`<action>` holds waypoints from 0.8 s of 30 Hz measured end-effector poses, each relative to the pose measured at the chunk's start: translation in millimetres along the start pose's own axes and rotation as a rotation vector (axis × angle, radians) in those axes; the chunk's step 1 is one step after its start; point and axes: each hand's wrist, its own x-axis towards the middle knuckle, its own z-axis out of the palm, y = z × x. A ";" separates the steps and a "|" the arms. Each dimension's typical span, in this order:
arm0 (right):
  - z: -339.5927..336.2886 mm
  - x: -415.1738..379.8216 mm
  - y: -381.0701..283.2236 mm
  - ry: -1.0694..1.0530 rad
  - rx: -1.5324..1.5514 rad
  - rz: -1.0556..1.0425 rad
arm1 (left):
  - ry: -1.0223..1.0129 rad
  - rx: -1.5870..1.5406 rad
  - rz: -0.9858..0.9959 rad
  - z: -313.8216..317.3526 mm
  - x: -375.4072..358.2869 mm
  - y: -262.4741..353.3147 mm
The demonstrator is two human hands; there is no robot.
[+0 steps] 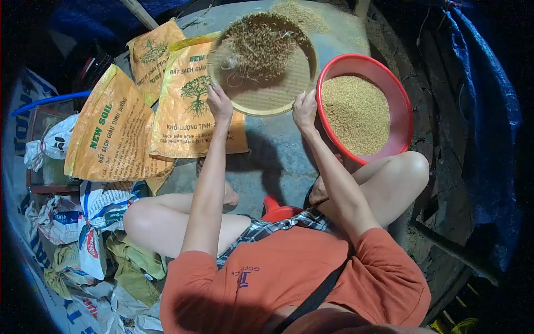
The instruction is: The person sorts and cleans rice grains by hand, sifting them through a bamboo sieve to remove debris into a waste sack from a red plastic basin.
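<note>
A round woven sieve [272,96] is held out in front of me above the floor, one hand at each side of its rim. My left hand [220,104] is closed on the near left part of the rim, and my right hand [305,111] grips the near right part. Dark husks and bits of straw [261,47] lie bunched toward the sieve's far side, slightly blurred. Close by my right hand stands a red basin [401,111] with a large heap of pale grain [356,114] in it.
Orange soil sacks [194,128] lie on the floor to the left. Beyond the sieve is loose grain [303,16] on the grey floor [267,145]. A red plastic object [278,211] sits between my legs. Several tied bags [92,245] crowd the lower left; a blue tarp [492,111] hangs right.
</note>
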 end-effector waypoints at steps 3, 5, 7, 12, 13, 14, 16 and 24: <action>15.4 -5.8 48.9 -0.187 -0.169 0.168 | -0.167 0.171 -0.083 13.8 -21.6 -49.4; 16.4 -12.6 55.8 -0.219 -0.199 0.238 | -0.205 0.244 -0.145 16.2 -31.8 -59.7; 15.2 -16.6 55.8 -0.283 -0.223 0.331 | -0.286 0.381 -0.263 14.3 -34.2 -60.7; 6.9 -5.4 21.8 -0.234 -0.188 0.204 | -0.172 0.293 -0.164 -0.2 -7.3 -23.7; 5.1 -3.2 12.5 -0.158 -0.115 0.136 | -0.117 0.168 -0.123 -5.1 0.1 -9.4; 3.4 -1.5 3.2 -0.081 -0.045 0.070 | -0.064 0.043 -0.084 -10.3 5.9 5.1; 4.1 -1.4 0.7 0.010 0.032 -0.011 | -0.091 0.034 -0.142 -15.6 7.5 21.7; 19.1 -21.2 54.3 -0.263 -0.177 0.285 | -0.266 0.279 -0.181 3.7 -31.6 -68.0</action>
